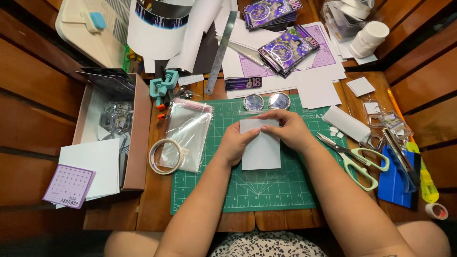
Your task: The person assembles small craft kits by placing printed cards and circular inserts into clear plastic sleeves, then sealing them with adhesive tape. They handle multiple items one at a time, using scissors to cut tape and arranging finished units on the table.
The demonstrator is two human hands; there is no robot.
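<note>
Right now both hands pinch a white card [260, 148] lying on the green cutting mat [247, 190] at the worktop's middle: the left hand [236, 143] clamps its left edge, the right hand [288, 129] its top right corner. It looks light, thin and fairly stiff, likely to crease, so edges seem the best hold. Scissors [354, 159] lie near the right, a tape roll [166, 156] and clear bags [186, 133] toward the left edge; open mat remains toward the front edge.
</note>
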